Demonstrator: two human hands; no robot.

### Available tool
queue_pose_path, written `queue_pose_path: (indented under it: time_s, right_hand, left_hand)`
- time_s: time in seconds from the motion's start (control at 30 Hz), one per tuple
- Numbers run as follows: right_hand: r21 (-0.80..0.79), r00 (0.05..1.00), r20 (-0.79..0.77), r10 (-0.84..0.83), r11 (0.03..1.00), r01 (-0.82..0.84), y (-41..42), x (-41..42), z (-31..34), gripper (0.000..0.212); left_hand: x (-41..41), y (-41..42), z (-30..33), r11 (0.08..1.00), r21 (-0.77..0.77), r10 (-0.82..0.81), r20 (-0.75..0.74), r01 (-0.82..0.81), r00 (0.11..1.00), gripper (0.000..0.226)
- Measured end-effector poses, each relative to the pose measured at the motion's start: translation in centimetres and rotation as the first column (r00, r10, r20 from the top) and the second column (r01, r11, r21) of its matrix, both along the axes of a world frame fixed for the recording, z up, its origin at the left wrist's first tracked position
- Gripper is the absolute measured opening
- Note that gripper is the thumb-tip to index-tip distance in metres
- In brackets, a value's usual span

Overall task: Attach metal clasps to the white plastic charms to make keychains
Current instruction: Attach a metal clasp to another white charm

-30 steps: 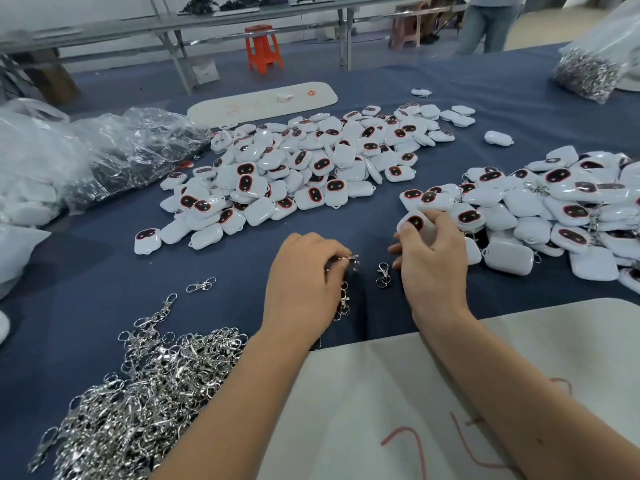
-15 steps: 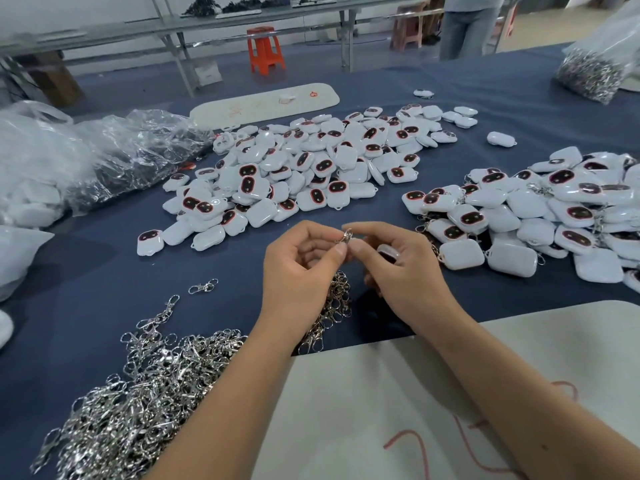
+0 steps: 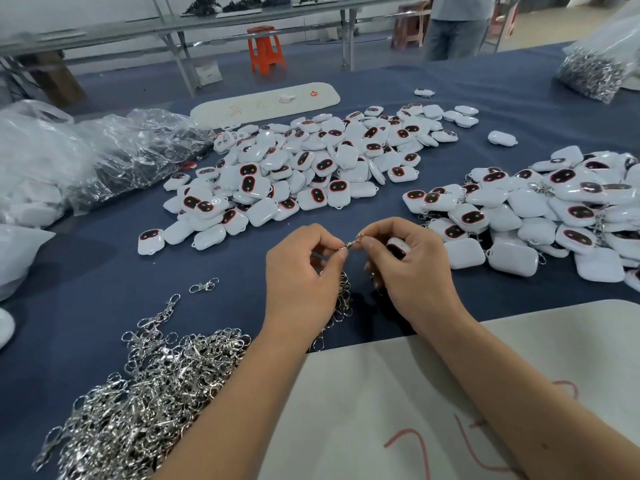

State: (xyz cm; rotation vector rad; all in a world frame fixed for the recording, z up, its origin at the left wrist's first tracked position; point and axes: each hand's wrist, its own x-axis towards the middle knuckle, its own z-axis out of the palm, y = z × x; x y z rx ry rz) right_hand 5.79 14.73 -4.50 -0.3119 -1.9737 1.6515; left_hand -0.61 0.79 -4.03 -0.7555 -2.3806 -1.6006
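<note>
My left hand (image 3: pixel 302 282) pinches one end of a small metal clasp (image 3: pixel 350 244) between thumb and forefinger, and a bunch of further clasps (image 3: pixel 341 299) hangs from under its palm. My right hand (image 3: pixel 412 271) pinches the clasp's other end and cups a white plastic charm (image 3: pixel 398 247) with a dark red-rimmed face. The hands meet above the blue cloth, between the two charm heaps. A heap of loose charms (image 3: pixel 311 168) lies ahead in the middle. Another heap (image 3: pixel 540 216), several with clasps on, lies to the right.
A big pile of loose silver clasps (image 3: pixel 145 393) lies at the near left. Clear plastic bags (image 3: pixel 86 161) sit at the far left, a bag of clasps (image 3: pixel 595 71) at the far right. A white board (image 3: pixel 450 393) covers the near table edge. A person's legs (image 3: pixel 453 32) show beyond the table.
My right hand left the right heap with a charm and came to meet my left hand. Both hands rose slightly and now pinch one clasp between them.
</note>
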Motion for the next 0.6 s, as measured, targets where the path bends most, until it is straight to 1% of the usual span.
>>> queue_pose_path:
  time_s: [0.1, 0.23, 0.37, 0.5, 0.6]
  right_hand:
    - [0.096, 0.999, -0.016, -0.050, 0.994, 0.051, 0.03, 0.04, -0.11, 0.015]
    - [0.274, 0.996, -0.041, -0.083, 0.957, 0.091, -0.43, 0.24, 0.09, 0.013]
    - [0.396, 0.991, -0.083, -0.101, 0.909, 0.126, -0.67, 0.38, 0.43, 0.017]
    - [0.414, 0.989, -0.109, -0.099, 0.900, 0.136, -0.81, 0.40, 0.53, 0.012]
    - [0.330, 0.997, -0.034, -0.070, 0.941, 0.077, -0.62, 0.36, 0.59, 0.005]
  left_hand:
    - [-0.01, -0.02, -0.07, 0.994, -0.106, -0.017, -0.076, 0.009, 0.997, 0.019]
    - [0.21, 0.08, 0.10, 0.997, -0.059, -0.064, -0.122, 0.057, 0.990, 0.012]
    - [0.02, 0.07, -0.11, 0.995, -0.045, -0.088, -0.104, 0.083, 0.991, 0.015]
    - [0.00, 0.10, 0.06, 0.998, -0.007, -0.068, -0.097, 0.068, 0.993, 0.018]
    - [0.20, 0.12, 0.34, 0.996, 0.057, -0.068, -0.082, 0.072, 0.994, 0.019]
